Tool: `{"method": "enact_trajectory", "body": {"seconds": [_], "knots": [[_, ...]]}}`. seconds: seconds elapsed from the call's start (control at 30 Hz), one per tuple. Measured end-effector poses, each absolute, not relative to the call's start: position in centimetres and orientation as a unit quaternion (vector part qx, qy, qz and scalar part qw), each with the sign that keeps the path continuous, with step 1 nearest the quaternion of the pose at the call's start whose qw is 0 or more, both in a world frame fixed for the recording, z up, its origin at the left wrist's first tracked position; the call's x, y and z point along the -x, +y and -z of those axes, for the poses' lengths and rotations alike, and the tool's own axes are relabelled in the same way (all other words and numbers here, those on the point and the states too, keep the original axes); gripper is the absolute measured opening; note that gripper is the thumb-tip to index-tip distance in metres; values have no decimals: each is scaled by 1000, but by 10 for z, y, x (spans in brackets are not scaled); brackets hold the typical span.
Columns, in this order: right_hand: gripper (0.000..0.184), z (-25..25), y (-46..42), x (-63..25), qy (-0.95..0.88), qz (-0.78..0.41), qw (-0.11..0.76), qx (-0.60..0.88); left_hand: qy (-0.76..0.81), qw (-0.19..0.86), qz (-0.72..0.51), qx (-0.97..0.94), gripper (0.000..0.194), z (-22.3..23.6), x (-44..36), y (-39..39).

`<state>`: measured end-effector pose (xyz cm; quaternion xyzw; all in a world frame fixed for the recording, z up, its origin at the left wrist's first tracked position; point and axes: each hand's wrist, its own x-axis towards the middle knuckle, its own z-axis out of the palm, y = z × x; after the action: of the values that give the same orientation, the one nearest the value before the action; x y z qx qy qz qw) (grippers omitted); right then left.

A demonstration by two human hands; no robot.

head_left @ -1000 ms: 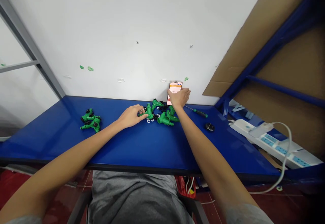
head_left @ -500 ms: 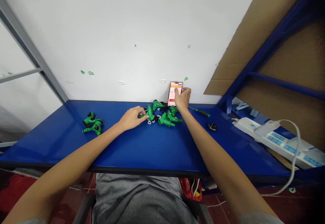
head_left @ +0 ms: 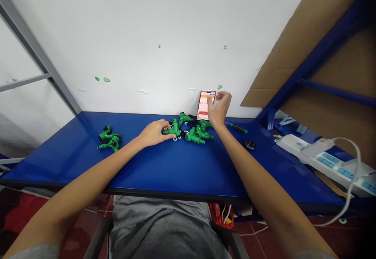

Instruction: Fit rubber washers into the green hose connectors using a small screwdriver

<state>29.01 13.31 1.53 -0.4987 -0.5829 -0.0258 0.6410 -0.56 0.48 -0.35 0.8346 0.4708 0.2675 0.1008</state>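
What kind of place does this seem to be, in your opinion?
Probably a small workshop assembly bench: green plastic hose connectors lie on a glossy blue tabletop, beside a green-and-black-handled screwdriver, with a white power strip nearby.

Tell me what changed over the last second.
The right hand lifted up and rightward from the lower part of the phone, fingers spread, one fingertip still over the screen. The left hand stayed on the green hose connector, with no visible let-go. The phone still leans on the wall; the other connectors and screwdriver lie as before.
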Motion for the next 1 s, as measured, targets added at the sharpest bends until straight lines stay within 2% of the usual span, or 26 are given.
{"method": "enact_trajectory", "body": {"seconds": [0.07, 0.13, 0.2, 0.3, 0.37, 0.53, 0.6, 0.67, 0.73, 0.8, 0.9, 1.0], "knots": [[27, -23, 110, -276, -648, -7, 609, 457, 453, 89, -253, -850, 34, 0, 8, 5], [21, -29, 82, -260, -760, -97, 508, 394, 446, 82, -258, -853, 29, -4, 9, 4], [30, -31, 55, -247, -842, -155, 406, 320, 454, 86, -288, -839, 24, -8, 10, 3], [54, -27, 27, -234, -896, -141, 330, 262, 472, 96, -350, -803, 22, -14, 8, 0], [54, -22, 18, -229, -895, -134, 328, 273, 481, 113, -389, -778, 24, -16, 6, -2], [26, -14, 22, -220, -874, -175, 372, 257, 473, 260, -448, -712, 41, -20, 1, -7], [22, -12, 25, -216, -840, -247, 412, 250, 454, 320, -459, -694, 43, -22, 1, -7], [33, -9, 27, -213, -778, -369, 440, 257, 433, 353, -461, -690, 41, -25, 3, -7], [44, -6, 28, -211, -703, -492, 444, 259, 425, 342, -453, -705, 37, -29, 7, -7], [49, -4, 28, -210, -646, -567, 445, 252, 437, 291, -429, -735, 33, -31, 9, -7], [49, -1, 28, -208, -615, -598, 454, 243, 454, 197, -414, -764, 28, -30, 7, -8], [48, 1, 27, -206, -615, -603, 449, 238, 453, 151, -428, -767, 24, -27, 3, -10]]}}
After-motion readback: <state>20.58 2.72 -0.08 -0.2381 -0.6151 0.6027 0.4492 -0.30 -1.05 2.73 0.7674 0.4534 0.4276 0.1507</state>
